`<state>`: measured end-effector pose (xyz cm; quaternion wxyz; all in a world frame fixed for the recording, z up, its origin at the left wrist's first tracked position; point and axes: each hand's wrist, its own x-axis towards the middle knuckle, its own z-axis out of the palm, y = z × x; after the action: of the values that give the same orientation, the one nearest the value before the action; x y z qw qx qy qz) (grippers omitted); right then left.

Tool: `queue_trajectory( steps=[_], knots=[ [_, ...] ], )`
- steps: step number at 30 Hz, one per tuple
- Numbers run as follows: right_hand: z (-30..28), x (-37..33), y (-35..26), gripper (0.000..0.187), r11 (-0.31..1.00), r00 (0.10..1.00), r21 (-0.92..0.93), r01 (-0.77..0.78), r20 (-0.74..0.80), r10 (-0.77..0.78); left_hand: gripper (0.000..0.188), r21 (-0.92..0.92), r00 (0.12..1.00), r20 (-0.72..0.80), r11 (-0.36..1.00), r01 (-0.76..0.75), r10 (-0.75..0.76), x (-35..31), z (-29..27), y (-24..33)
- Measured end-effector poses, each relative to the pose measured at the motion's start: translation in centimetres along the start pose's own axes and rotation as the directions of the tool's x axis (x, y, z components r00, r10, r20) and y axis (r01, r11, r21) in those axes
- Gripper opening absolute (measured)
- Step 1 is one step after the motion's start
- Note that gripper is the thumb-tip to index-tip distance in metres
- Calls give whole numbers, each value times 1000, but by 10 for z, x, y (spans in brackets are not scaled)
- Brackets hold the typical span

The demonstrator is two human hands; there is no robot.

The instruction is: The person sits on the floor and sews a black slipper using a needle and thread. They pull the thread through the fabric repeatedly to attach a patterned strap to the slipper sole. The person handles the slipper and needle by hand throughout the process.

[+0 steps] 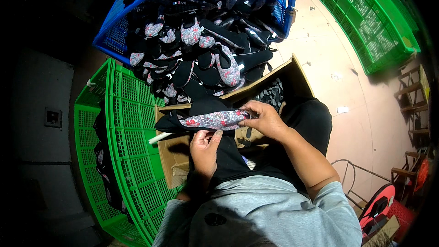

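A fabric slipper (212,120), black outside with a grey and red flowered lining, lies sideways above my lap. My right hand (266,120) pinches its right end between thumb and fingers. From below, my left hand (206,150) grips its near edge, with the thumb up against the flowered cloth. The slipper's black toe part points left. Just beyond it spreads a large heap of similar slippers (188,33), black with flowered patches, spilling toward me.
A blue mesh crate (287,2) surrounds the heap. On my left stand green crates (137,123), with dark slippers inside one. Cardboard boxes (292,75) sit by my knees, one holding dark scraps. Another green crate (361,23), wooden racks (414,96) and a red-topped stool (377,206) are rightward.
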<state>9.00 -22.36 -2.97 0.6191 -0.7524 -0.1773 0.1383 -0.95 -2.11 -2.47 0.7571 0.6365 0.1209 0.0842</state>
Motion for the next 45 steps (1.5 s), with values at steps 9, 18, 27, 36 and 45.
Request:
queue_trajectory(
  steps=[9,18,27,36,45],
  knots=[
    [-2,-6,-8,39,985,983,-47,164,86,-160,17,-12,992,88,996,89,-88,1,2,11],
    [3,-4,-9,45,993,998,99,60,15,-62,20,140,971,-168,980,-144,167,-1,-4,1],
    [2,-8,-14,48,994,996,79,81,16,-83,23,433,955,-139,883,-179,262,-6,3,9],
    [-2,-7,-16,37,966,972,-115,233,53,-229,23,440,942,-138,871,-217,304,-6,4,7],
    [-3,-8,-18,36,965,970,-102,241,48,-237,21,430,938,-141,873,-230,317,-6,5,7]
  ],
)
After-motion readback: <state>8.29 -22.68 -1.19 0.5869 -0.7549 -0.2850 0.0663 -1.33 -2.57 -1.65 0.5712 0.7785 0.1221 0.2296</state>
